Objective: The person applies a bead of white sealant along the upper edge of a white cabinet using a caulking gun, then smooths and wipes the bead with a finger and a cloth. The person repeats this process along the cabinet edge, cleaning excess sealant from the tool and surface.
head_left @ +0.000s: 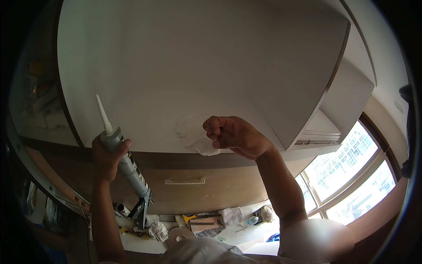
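My left hand [106, 160] is wrapped round the front end of a grey caulking gun [134, 174]. The gun's white tapered nozzle [103, 113] points up and away from me, while its handle [141, 211] hangs lower down. My right hand [237, 137] is raised in front of the white cabinet's lower edge, with its fingers curled in toward the thumb. Whether anything lies between those fingers is hidden. Just left of it, a crumpled whitish sheet or cloth [193, 134] rests at the front of the cabinet bottom.
Below the cabinet is a wooden drawer front with a handle [185, 181]. A lower surface bears tools and scraps, among them a yellow-handled scraper [190, 218], a balled white cloth [158, 231], a round disc [180, 235] and a small bottle [252, 220]. Windows [347, 154] stand at right.
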`<act>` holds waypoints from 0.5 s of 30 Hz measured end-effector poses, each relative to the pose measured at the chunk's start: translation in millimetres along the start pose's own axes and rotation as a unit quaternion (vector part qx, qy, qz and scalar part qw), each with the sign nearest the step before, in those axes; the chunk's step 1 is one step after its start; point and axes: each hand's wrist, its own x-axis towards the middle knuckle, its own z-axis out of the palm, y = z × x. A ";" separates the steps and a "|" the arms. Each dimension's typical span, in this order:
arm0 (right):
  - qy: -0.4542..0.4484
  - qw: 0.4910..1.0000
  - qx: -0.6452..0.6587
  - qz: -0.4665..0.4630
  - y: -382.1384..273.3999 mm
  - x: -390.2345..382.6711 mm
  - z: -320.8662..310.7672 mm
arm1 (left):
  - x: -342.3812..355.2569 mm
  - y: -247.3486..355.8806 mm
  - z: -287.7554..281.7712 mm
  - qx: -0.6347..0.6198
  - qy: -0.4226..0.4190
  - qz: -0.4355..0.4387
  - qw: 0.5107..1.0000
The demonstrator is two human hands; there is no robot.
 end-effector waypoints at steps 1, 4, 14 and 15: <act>0.023 0.993 -0.113 0.026 -2.6 -0.1 1.6 | -0.6 -0.6 0.1 -0.001 -0.003 -0.005 1.000; 0.089 0.918 -0.387 0.018 0.2 0.5 13.3 | -2.0 -3.4 1.0 -0.007 0.011 -0.016 1.000; 0.012 0.758 -0.652 0.014 32.0 17.3 30.1 | -3.3 -14.0 -1.7 0.012 0.035 -0.009 0.999; 0.022 0.767 -0.641 0.021 30.0 16.4 29.1 | -3.8 -14.5 -2.5 0.013 0.025 -0.011 1.000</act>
